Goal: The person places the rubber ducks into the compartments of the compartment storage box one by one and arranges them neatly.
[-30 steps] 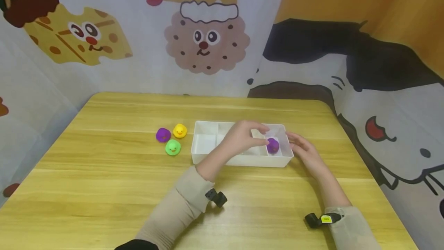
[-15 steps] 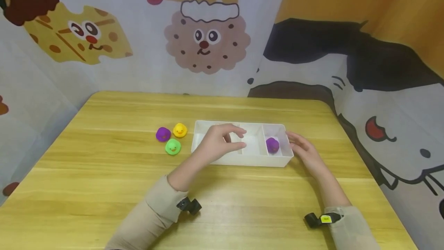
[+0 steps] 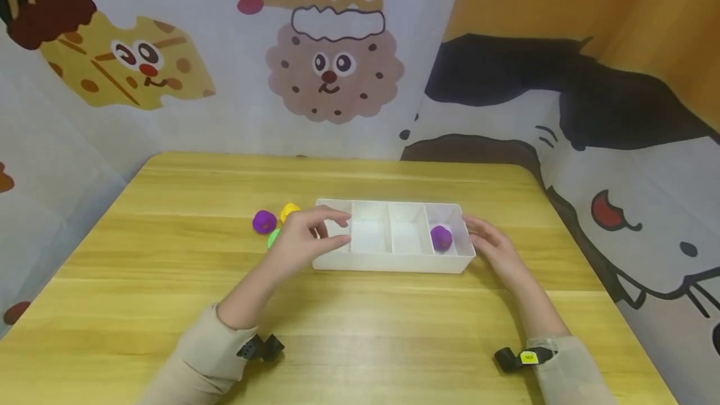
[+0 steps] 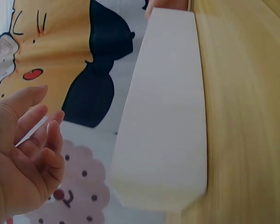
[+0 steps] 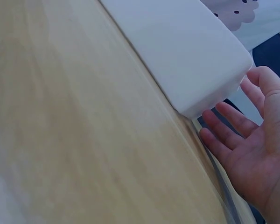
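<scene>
My left hand (image 3: 298,239) hangs over the left end of a white divided box (image 3: 394,263), thumb and fingers parted with nothing between them. The left wrist view shows the same hand (image 4: 25,158) with loosely bent fingers, apart from the box's long side. At the box's right end, the thumb and fingertips of my right hand (image 3: 497,249) rest against the end wall, as the right wrist view also shows. A purple toy duck (image 3: 441,238) sits in the rightmost compartment. Left of the box are a second purple duck (image 3: 264,222), a yellow duck (image 3: 289,210) and a green duck (image 3: 273,238); my left hand partly hides the last two.
The box stands on a wooden table (image 3: 371,330). Behind the table and along its sides hangs a cloth (image 3: 214,124) printed with cartoon figures. Thin upright walls split the box into compartments.
My left hand has moved left, from beside the purple duck in the right compartment to the box's left end. That duck stays inside. My right hand keeps its place.
</scene>
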Action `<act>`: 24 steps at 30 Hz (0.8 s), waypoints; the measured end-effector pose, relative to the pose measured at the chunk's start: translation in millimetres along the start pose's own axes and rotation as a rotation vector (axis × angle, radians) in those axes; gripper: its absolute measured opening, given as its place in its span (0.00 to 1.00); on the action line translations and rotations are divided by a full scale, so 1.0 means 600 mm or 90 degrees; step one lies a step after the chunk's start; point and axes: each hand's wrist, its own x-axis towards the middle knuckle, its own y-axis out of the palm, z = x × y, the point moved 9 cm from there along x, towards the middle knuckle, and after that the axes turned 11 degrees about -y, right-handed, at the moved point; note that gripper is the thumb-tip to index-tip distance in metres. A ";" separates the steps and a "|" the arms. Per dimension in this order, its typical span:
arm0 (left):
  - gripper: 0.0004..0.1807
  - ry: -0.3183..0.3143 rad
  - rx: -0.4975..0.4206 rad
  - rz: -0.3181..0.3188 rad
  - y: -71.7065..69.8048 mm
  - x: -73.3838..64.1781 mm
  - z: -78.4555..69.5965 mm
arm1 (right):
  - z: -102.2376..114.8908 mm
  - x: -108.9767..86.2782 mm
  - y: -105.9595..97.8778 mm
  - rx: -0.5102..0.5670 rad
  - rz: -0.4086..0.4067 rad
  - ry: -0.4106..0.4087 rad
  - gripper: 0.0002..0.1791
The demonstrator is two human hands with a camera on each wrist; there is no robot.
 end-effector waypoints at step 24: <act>0.17 -0.123 0.065 -0.036 -0.116 -0.043 0.113 | 0.000 -0.001 0.001 0.014 -0.002 0.006 0.26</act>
